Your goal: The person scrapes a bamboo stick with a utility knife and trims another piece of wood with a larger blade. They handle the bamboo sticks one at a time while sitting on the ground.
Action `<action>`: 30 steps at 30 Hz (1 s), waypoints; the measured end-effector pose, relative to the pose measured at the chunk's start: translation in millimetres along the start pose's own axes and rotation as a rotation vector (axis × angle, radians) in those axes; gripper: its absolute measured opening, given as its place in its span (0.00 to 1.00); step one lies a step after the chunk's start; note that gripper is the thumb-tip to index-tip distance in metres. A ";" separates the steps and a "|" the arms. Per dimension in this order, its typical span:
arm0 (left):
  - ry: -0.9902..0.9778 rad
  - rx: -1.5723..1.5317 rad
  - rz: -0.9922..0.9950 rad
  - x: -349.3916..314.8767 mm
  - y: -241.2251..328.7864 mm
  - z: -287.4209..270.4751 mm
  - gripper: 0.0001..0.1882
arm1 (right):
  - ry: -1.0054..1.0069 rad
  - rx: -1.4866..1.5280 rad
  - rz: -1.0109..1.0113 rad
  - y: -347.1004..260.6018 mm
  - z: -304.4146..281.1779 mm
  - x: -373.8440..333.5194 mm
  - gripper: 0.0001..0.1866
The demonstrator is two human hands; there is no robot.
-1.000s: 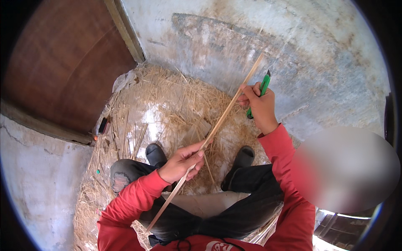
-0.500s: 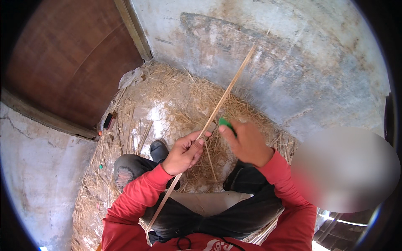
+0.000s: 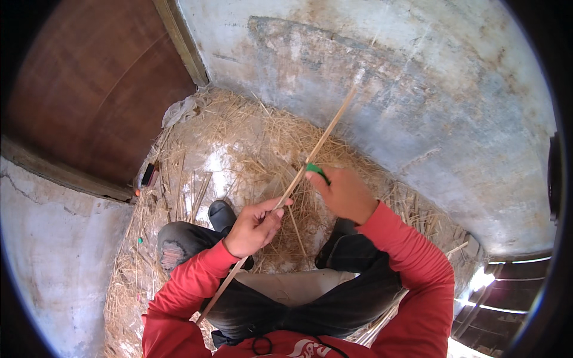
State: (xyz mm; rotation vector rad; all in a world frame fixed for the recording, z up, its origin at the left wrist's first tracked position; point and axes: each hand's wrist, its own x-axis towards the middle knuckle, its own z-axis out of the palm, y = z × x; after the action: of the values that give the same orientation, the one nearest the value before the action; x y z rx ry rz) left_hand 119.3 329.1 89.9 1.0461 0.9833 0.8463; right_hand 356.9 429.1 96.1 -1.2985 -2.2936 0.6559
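Observation:
A long, thin wooden strip (image 3: 327, 132) runs slantwise from beside my lap up toward the wall. My left hand (image 3: 253, 230) is closed around its middle, thumb on top, with the lower end passing under my left wrist. My right hand (image 3: 347, 192) grips a green-handled knife (image 3: 316, 171). The green handle touches or overlaps the strip a little above my left hand. Its blade is too faint and blurred to make out clearly.
I sit low with knees apart on a straw-littered floor (image 3: 239, 128). A pale, stained wall (image 3: 430, 119) stands ahead and to the right; a brown door panel (image 3: 101, 89) is at the far left. A small dark object (image 3: 148, 174) lies near the door.
The strip's upper end has come lower, and my right hand has moved slightly left, bringing the green handle onto the strip. A blurred round shape at the right has gone from view.

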 end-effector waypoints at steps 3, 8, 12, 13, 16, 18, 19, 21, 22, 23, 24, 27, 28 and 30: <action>-0.041 -0.002 0.011 -6.7 -7.2 -4.2 0.19 | -0.007 0.020 0.046 16.4 -13.7 10.5 0.28; -0.102 0.012 -0.031 -23.4 -6.1 -10.0 0.19 | 0.145 0.010 0.371 50.9 -34.4 25.2 0.32; -0.200 -0.100 -0.170 -45.6 -9.7 -22.5 0.19 | 0.610 0.123 0.437 173.5 -91.4 23.2 0.31; -0.171 -0.109 -0.178 -47.9 -10.0 -24.7 0.19 | 0.577 0.252 0.503 172.1 -94.9 21.7 0.32; -0.129 -0.142 -0.193 -47.5 -15.2 -27.0 0.19 | 0.500 0.573 0.567 136.8 -110.9 6.7 0.29; -0.169 -0.130 -0.178 -41.8 -15.5 -21.0 0.19 | 0.494 0.720 0.454 88.2 -93.8 5.7 0.21; -0.181 -0.117 -0.175 -40.0 -14.2 -19.0 0.19 | 0.462 0.691 0.400 73.6 -83.2 10.0 0.19; -0.187 -0.115 -0.167 -36.1 -12.3 -15.2 0.19 | 0.405 0.636 0.293 51.3 -65.2 17.2 0.17; -0.197 -0.113 -0.164 -34.6 -11.8 -13.5 0.19 | 0.385 0.666 0.315 49.5 -57.7 18.7 0.16; -0.186 -0.124 -0.180 -32.7 -10.0 -12.6 0.19 | 0.368 0.695 0.332 50.2 -51.7 22.8 0.16; -0.175 -0.134 -0.195 -31.0 -8.2 -11.8 0.19 | 0.352 0.724 0.348 50.6 -49.1 25.3 0.15; -0.170 -0.162 -0.194 -26.7 -11.6 -12.1 0.19 | 0.311 0.760 0.399 46.4 -52.4 29.5 0.14; -0.173 -0.171 -0.186 -25.4 -13.0 -12.7 0.19 | 0.296 0.739 0.388 44.3 -55.6 30.6 0.14; -0.176 -0.152 -0.183 -23.9 -13.6 -12.6 0.19 | 0.267 0.692 0.377 42.3 -59.6 29.1 0.14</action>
State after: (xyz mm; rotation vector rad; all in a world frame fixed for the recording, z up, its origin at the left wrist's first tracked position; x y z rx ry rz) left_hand 100.8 307.1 80.3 0.8710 0.8383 0.6562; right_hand 405.4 485.0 122.6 -1.3525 -1.4152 1.1847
